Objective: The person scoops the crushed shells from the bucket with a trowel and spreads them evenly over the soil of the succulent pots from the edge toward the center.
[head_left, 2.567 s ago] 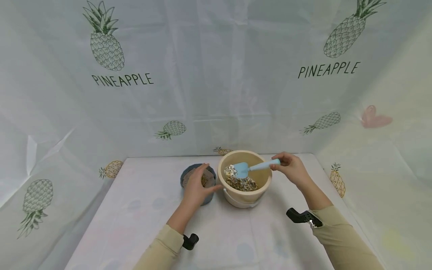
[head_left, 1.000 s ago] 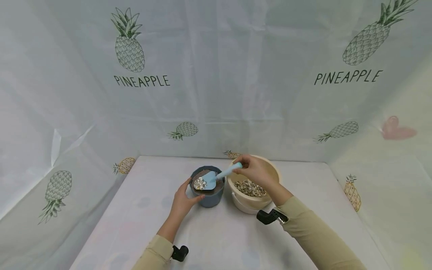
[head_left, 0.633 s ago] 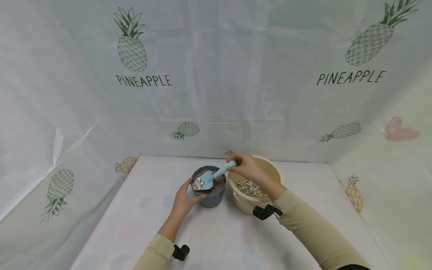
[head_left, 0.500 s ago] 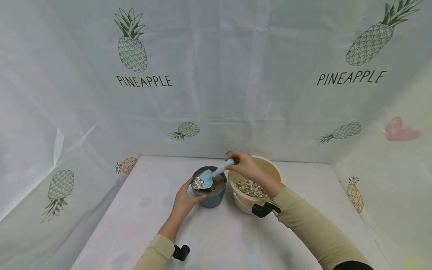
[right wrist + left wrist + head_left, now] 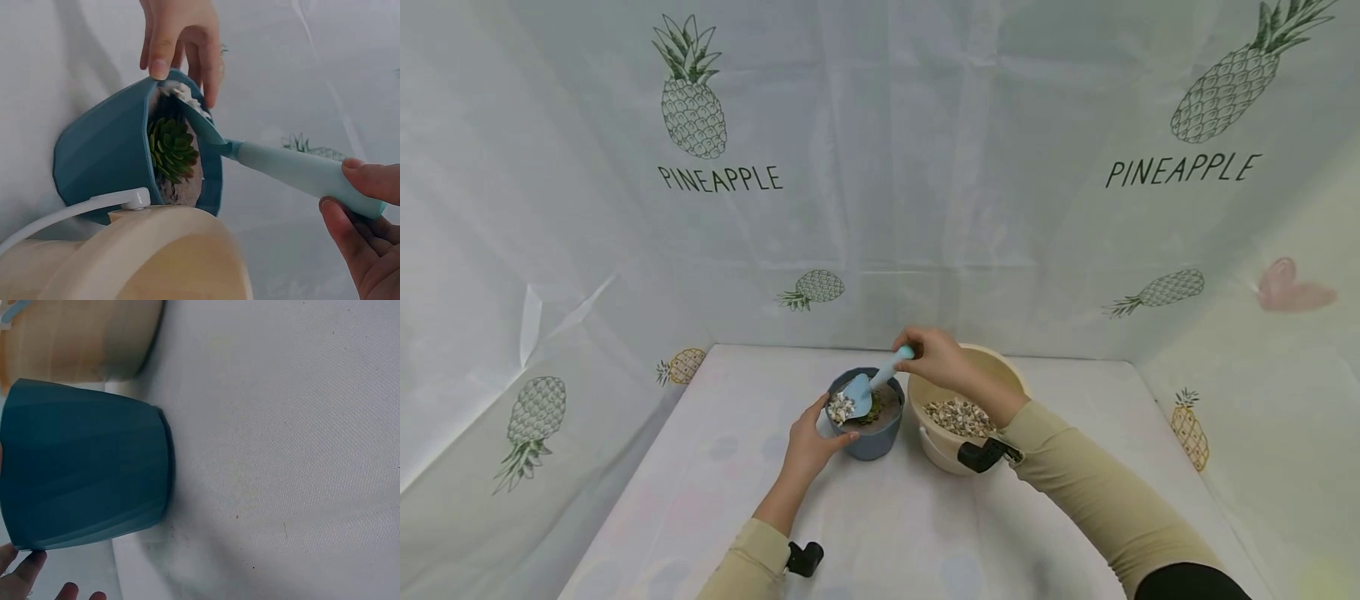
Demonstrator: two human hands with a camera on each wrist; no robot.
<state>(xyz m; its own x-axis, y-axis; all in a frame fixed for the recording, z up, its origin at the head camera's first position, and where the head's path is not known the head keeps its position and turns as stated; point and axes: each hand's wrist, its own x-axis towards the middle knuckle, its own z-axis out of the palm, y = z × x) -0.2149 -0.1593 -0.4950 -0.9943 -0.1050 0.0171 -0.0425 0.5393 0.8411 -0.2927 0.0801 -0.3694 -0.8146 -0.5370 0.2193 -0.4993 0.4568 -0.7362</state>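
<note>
My right hand point(image 5: 934, 361) pinches the end of a light blue trowel point(image 5: 294, 169) between thumb and fingers. The trowel's blade tilts down over a blue flowerpot point(image 5: 87, 465), with pale pebbles point(image 5: 841, 407) at its tip by the left rim. A green succulent point(image 5: 172, 149) sits in soil inside the pot, partly hidden by the blade in the head view. My left hand point(image 5: 809, 446) grips the pot's near left side at the rim, thumb in front and fingers around the outer edge.
Close to the right of the pot stands a cream bucket point(image 5: 928, 440) with loose pebbles point(image 5: 958, 418) inside and a white handle point(image 5: 81, 212) hanging down. A pale cloth covers the table point(image 5: 880, 533). A pineapple-print sheet point(image 5: 880, 208) rises behind it.
The right hand has carried the loaded trowel left from the bucket to the pot and raised the handle, tilting the blade. The left hand has settled on the pot's rim.
</note>
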